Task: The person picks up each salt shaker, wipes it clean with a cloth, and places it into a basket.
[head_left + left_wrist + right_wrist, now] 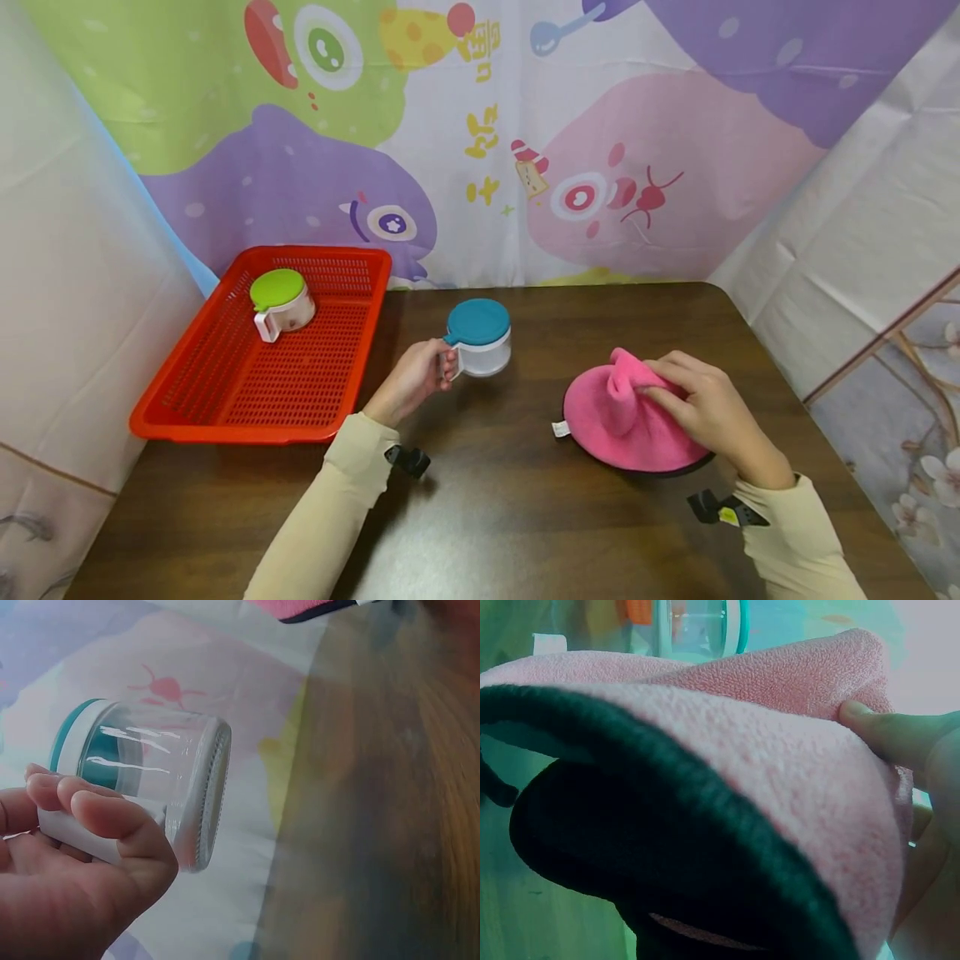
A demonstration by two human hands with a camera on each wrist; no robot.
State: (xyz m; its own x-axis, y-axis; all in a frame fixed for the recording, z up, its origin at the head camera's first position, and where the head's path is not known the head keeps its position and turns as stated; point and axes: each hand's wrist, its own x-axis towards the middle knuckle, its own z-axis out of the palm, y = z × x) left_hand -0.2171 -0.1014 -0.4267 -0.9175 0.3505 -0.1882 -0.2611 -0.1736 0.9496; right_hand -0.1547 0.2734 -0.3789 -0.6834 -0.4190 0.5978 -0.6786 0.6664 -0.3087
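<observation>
Curled round the white handle (94, 841), the left hand (418, 375) holds a clear, teal-lidded cylindrical jar (486, 359) over the brown wood-grain table (480, 508); farther right, the right hand (703, 402) pinches a bunched, round, black-edged pink fleece cloth (637, 442).

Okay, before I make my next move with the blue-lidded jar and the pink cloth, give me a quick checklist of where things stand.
1. Left hand grips the blue-lidded jar by its handle: ok.
2. Blue lid covers the jar's top: ok.
3. Right hand holds the pink cloth: ok, pinched up into a fold.
4. Cloth against the jar: not ok, they are apart.
5. Room in the red basket: ok, bare floor beside the green-lidded jar.
6. Jar spotless: cannot tell, reflections interfere.
</observation>
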